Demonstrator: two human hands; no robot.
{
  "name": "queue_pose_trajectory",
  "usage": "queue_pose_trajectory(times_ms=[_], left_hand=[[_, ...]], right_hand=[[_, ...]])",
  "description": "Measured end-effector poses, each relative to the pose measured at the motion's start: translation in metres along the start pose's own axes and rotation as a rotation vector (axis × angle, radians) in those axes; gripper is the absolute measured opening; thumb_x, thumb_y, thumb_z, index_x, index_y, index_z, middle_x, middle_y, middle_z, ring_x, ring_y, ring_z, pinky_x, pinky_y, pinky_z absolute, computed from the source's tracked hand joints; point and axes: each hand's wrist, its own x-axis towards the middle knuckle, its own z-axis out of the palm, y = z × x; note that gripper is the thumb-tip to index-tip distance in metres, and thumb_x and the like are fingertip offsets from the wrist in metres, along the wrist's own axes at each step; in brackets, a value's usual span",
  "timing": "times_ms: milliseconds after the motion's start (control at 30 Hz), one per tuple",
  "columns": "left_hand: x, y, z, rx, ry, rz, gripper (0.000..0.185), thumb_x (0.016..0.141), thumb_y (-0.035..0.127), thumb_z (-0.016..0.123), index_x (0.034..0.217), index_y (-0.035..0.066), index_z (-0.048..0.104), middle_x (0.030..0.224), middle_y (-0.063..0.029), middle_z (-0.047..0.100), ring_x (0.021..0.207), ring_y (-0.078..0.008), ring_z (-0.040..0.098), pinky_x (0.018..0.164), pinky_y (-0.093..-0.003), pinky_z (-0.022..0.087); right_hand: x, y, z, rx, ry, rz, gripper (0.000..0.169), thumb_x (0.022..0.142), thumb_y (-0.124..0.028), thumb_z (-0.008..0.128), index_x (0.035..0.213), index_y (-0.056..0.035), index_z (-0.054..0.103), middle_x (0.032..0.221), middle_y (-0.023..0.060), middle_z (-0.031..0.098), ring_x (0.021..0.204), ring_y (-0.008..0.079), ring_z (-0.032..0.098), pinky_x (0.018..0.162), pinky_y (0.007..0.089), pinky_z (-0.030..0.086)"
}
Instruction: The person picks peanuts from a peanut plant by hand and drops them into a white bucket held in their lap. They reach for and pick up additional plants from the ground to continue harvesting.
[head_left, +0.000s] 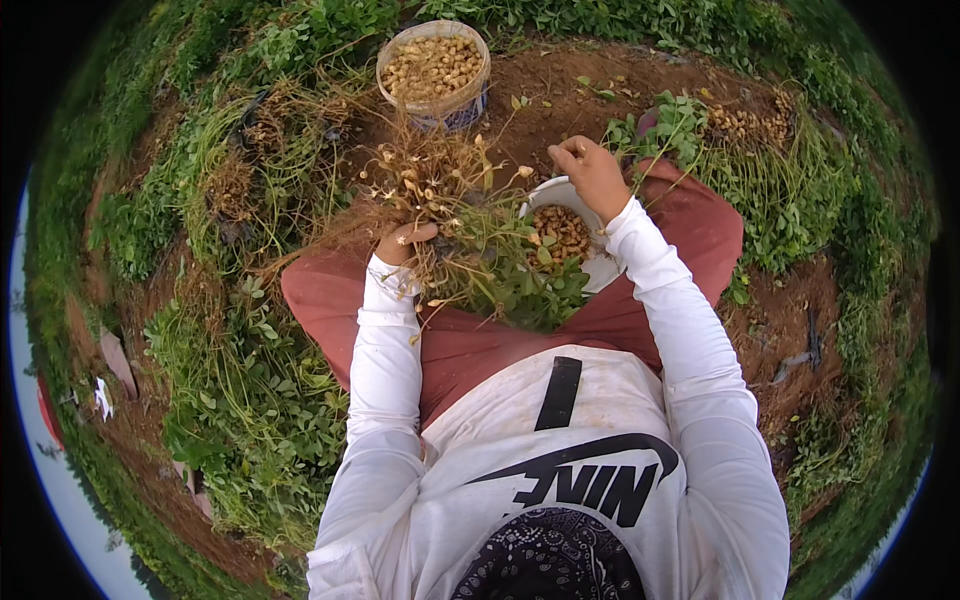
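My left hand (405, 241) is closed around an uprooted peanut plant (431, 187), its roots and pale pods pointing away from me and its leaves hanging over my lap. My right hand (589, 172) is raised above a white bucket (602, 274) between my legs, thumb and fingertips drawn together; whether a pod is between them I cannot tell. Picked peanuts (561, 234) lie in that bucket, partly covered by leaves. Beyond the plant, a second bucket (433, 118) stands on the soil, filled high with peanuts (433, 67).
Uprooted peanut plants (232, 405) are heaped at my left. Another pile of plants (787, 187), with clustered pods, lies beyond my right knee. Reddish soil (547, 82) shows between the greenery, and dark plastic scraps (814, 337) lie at the right.
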Motion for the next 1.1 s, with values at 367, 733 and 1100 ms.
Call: queue_pose_trajectory(times_ms=[367,733,1100], left_hand=[[0.012,-0.008,-0.024,-0.198,-0.018,0.028,0.034,0.083,0.008,0.054,0.111,-0.012,0.053,0.104,-0.0248,0.062,0.090,-0.0352,0.064,0.078,-0.0486,0.057],[0.002,-0.003,0.005,-0.126,0.037,-0.054,0.031,0.082,0.006,0.057,0.109,-0.010,0.056,0.101,-0.0197,0.065,0.088,-0.0281,0.066,0.077,-0.0399,0.058],[0.042,-0.038,-0.025,0.283,0.045,0.193,0.028,0.084,0.012,0.058,0.108,-0.002,0.060,0.100,-0.0130,0.066,0.081,-0.0205,0.067,0.072,-0.0306,0.057]], right_hand=[[-0.032,0.025,0.011,0.744,-0.439,0.291,0.033,0.090,-0.035,0.058,0.111,-0.0112,0.051,0.083,-0.0037,0.048,0.067,0.0057,0.044,0.057,0.0206,0.038],[-0.032,0.003,0.059,0.332,-0.272,0.104,0.033,0.090,-0.035,0.057,0.083,-0.0030,0.059,0.068,-0.0022,0.052,0.058,0.0102,0.045,0.052,0.0260,0.036],[-0.007,0.049,0.074,0.265,0.157,-0.017,0.038,0.089,-0.033,0.056,0.076,0.0023,0.059,0.066,0.0022,0.054,0.053,0.0167,0.046,0.050,0.0316,0.037]])
